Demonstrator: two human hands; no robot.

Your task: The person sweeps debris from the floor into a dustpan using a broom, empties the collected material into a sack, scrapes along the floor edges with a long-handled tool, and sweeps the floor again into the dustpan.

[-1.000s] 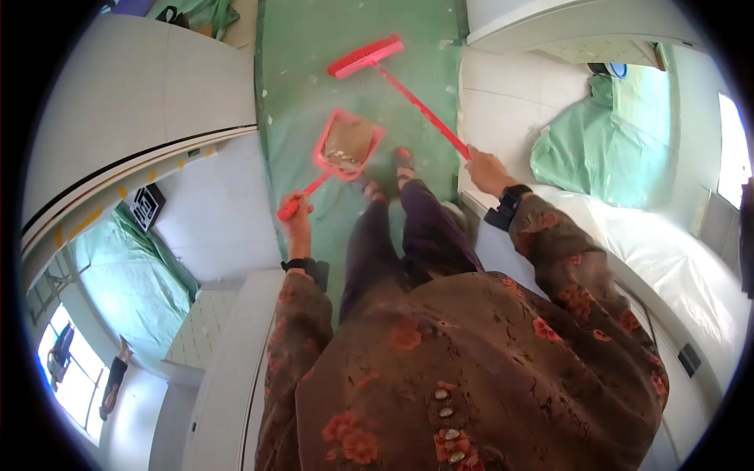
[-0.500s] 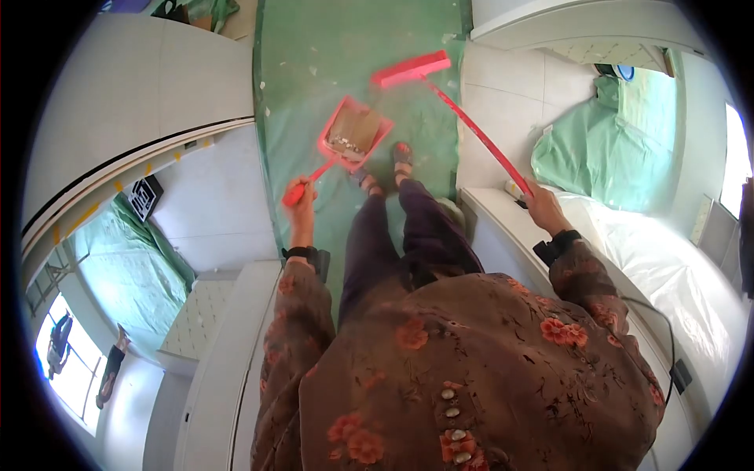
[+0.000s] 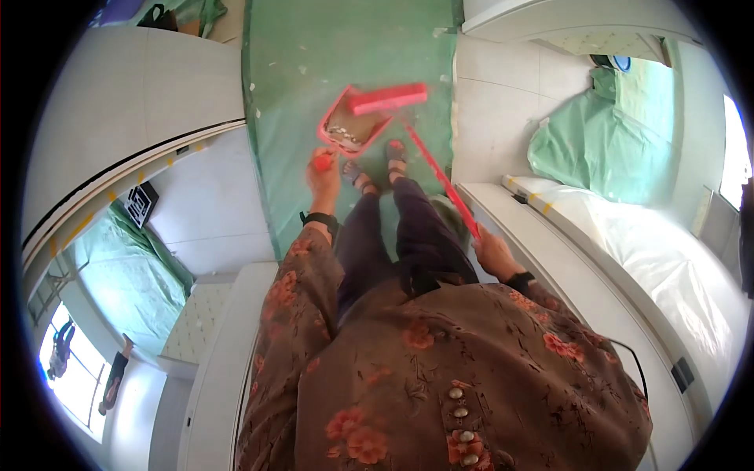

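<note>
My left hand (image 3: 323, 179) is closed round the red handle of a dustpan (image 3: 345, 141). Small pale debris lies in the pan, toward its handle side. My right hand (image 3: 495, 253) grips the red stick of a broom (image 3: 440, 174). The pink broom head (image 3: 389, 98) overlaps the open front edge of the dustpan; whether it touches the pan I cannot tell. Both tools are slightly blurred. Under them is a green floor sheet (image 3: 353, 39) with scattered light bits, and my sandalled feet stand just behind the dustpan.
White cabinets or ledges (image 3: 542, 259) run along my right side, with clear plastic sheeting (image 3: 636, 251) beyond. Green sheeting (image 3: 585, 149) covers something at the right, and more green sheeting (image 3: 133, 267) hangs at the left. A white panel (image 3: 149, 94) stands at upper left.
The broom has moved left and nearer to me, its head now over the dustpan's front. My right hand has come in toward my body. My left hand has shifted slightly right and forward.
</note>
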